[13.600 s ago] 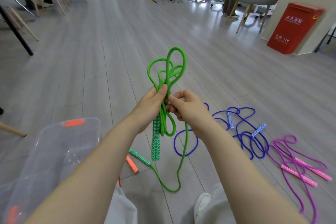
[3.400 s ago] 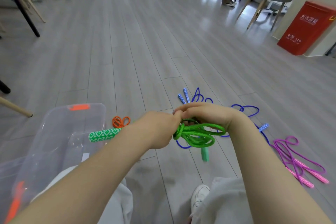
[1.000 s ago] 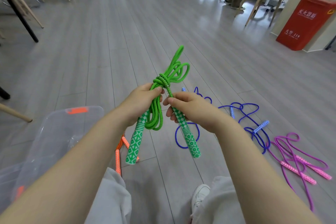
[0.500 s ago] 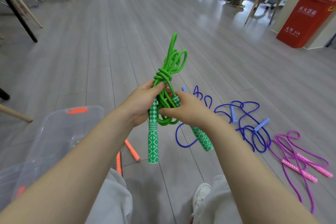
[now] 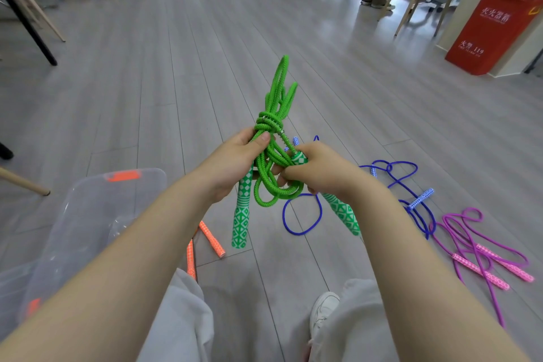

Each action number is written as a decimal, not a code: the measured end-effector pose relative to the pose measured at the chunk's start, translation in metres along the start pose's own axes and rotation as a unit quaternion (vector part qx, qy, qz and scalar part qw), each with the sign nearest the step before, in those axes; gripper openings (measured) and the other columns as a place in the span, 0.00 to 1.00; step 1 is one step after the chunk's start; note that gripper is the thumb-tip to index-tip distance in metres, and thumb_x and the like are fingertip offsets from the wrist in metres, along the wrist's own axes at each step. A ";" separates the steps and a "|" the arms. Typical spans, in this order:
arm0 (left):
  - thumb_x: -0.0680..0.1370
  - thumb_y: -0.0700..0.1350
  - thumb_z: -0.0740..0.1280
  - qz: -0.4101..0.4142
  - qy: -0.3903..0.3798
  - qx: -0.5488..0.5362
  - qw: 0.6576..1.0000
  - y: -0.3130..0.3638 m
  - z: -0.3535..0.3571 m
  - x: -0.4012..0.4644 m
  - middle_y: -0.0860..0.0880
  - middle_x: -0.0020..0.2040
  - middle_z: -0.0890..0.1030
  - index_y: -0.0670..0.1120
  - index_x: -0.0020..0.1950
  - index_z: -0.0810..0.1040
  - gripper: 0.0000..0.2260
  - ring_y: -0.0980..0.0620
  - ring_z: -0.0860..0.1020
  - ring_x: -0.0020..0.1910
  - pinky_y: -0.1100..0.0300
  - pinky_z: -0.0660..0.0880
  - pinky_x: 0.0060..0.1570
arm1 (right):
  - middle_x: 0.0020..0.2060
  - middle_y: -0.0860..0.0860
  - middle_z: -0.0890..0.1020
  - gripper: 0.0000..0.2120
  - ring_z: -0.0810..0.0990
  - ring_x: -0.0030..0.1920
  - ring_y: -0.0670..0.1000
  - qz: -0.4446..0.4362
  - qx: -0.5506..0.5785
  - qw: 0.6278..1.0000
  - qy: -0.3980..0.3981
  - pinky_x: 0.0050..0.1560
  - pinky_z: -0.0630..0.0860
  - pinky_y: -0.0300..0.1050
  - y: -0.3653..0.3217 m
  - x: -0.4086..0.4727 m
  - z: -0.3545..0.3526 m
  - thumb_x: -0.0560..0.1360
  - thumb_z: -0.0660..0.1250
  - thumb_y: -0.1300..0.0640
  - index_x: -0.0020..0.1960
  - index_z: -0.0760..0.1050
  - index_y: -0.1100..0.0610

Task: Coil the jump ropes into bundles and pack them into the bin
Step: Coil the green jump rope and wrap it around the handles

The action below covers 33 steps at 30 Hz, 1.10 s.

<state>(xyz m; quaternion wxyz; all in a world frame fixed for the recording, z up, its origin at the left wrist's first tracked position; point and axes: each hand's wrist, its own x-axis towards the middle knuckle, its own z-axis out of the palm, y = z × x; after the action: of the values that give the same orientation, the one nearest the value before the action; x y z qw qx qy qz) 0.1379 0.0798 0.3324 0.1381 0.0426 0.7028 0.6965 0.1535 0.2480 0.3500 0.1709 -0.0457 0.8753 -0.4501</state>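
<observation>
I hold a green jump rope (image 5: 276,103) coiled into a bundle in front of me, a knot wound around its middle and loops standing up above it. My left hand (image 5: 235,161) grips the bundle just below the knot, and one green patterned handle (image 5: 242,214) hangs under it. My right hand (image 5: 318,170) is closed around the top of the other green handle (image 5: 342,211), which slants down to the right. A clear plastic bin (image 5: 88,214) with orange latches stands on the floor at my lower left.
On the grey plank floor lie an orange rope's handles (image 5: 210,238), a loose blue rope (image 5: 393,182) and a pink rope (image 5: 482,256). My legs and a white shoe (image 5: 323,308) are below. A red box (image 5: 496,29) and chair legs stand farther off.
The bundle's upper loops have drawn narrower and taller. My right hand has slid up to the top of the right handle, close beside the left hand.
</observation>
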 end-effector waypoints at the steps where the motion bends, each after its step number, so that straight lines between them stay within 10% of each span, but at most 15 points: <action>1: 0.83 0.48 0.59 0.003 0.001 -0.001 1.000 0.000 0.000 0.000 0.42 0.55 0.83 0.46 0.61 0.76 0.11 0.45 0.82 0.50 0.47 0.79 0.56 | 0.34 0.48 0.84 0.07 0.73 0.30 0.45 -0.001 0.013 1.000 -0.008 0.27 0.69 0.38 -0.001 -0.001 0.000 0.73 0.66 0.62 0.46 0.81 0.54; 13: 0.83 0.46 0.59 0.006 0.002 -0.031 1.000 0.001 0.001 0.000 0.48 0.54 0.84 0.50 0.60 0.77 0.09 0.49 0.82 0.54 0.52 0.77 0.57 | 0.47 0.56 0.84 0.13 0.73 0.37 0.54 0.008 0.044 0.998 -0.033 0.31 0.70 0.46 0.002 0.001 0.002 0.70 0.74 0.54 0.54 0.77 0.51; 23: 0.84 0.46 0.58 0.014 0.005 -0.036 0.999 -0.003 0.005 0.000 0.44 0.57 0.83 0.47 0.64 0.75 0.11 0.47 0.82 0.56 0.53 0.78 0.56 | 0.35 0.51 0.82 0.13 0.71 0.24 0.42 -0.003 0.030 0.997 0.075 0.23 0.68 0.37 -0.004 0.002 0.013 0.72 0.73 0.44 0.45 0.80 0.53; 33: 0.83 0.46 0.60 0.036 0.044 0.023 0.998 -0.001 0.005 0.002 0.51 0.51 0.83 0.47 0.62 0.76 0.10 0.58 0.80 0.48 0.63 0.78 0.45 | 0.36 0.51 0.84 0.02 0.77 0.32 0.47 0.006 0.056 0.997 0.048 0.25 0.71 0.39 -0.009 0.003 0.015 0.74 0.66 0.59 0.46 0.77 0.55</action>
<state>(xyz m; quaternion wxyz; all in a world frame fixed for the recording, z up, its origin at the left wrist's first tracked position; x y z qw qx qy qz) 0.1375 0.0851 0.3309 0.0810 0.0405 0.7221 0.6859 0.1550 0.2308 0.3483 0.1337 -0.0091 0.8562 -0.4989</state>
